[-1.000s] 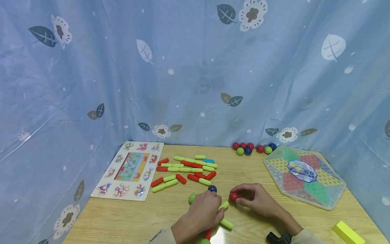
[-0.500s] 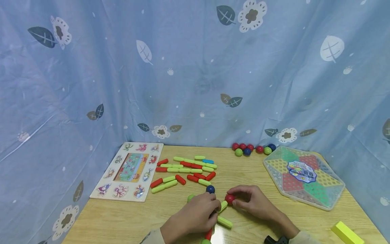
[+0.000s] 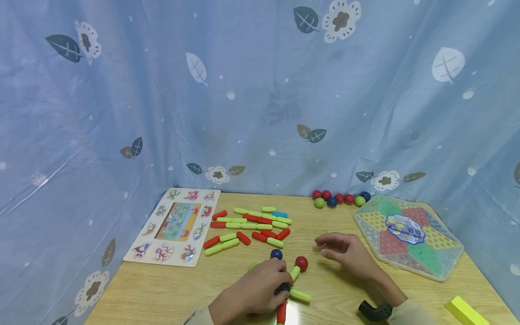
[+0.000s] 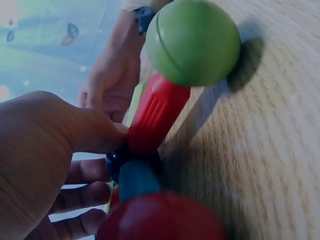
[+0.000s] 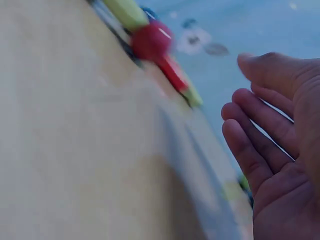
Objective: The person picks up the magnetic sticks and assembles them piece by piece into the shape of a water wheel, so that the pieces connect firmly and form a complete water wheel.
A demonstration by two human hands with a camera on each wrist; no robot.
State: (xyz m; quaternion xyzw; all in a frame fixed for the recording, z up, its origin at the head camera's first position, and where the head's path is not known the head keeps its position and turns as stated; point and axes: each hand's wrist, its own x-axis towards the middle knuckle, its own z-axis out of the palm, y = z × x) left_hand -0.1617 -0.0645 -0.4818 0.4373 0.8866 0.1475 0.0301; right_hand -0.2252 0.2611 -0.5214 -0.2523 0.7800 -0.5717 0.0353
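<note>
My left hand (image 3: pixel 260 286) grips a dark blue ball (image 3: pixel 282 288), the hub of a figure made of balls and sticks. From the hub spread a red stick (image 4: pixel 157 112) ending in a green ball (image 4: pixel 195 42), a blue stick (image 4: pixel 137 177) leading to another red ball (image 4: pixel 160 217), and yellow-green sticks (image 3: pixel 300 296). The red ball (image 3: pixel 301 263) sits at the end of one yellow-green stick (image 3: pixel 294 273). Beyond the left fingers lies a second blue ball (image 3: pixel 276 254). To the right, my right hand (image 3: pixel 349 255) is apart from the red ball, fingers loose, holding nothing.
Loose red and yellow-green sticks (image 3: pixel 243 226) lie behind the figure. A puzzle board (image 3: pixel 138 234) is at left, a hexagonal game board (image 3: pixel 422 239) at right. Several balls (image 3: pixel 331 201) line the curtain (image 3: pixel 260 113). A yellow block (image 3: pixel 467 311) lies front right.
My right hand has let go of the red ball and drawn back to the right. The red ball has shifted left to the stick's end. My left hand stays on the hub.
</note>
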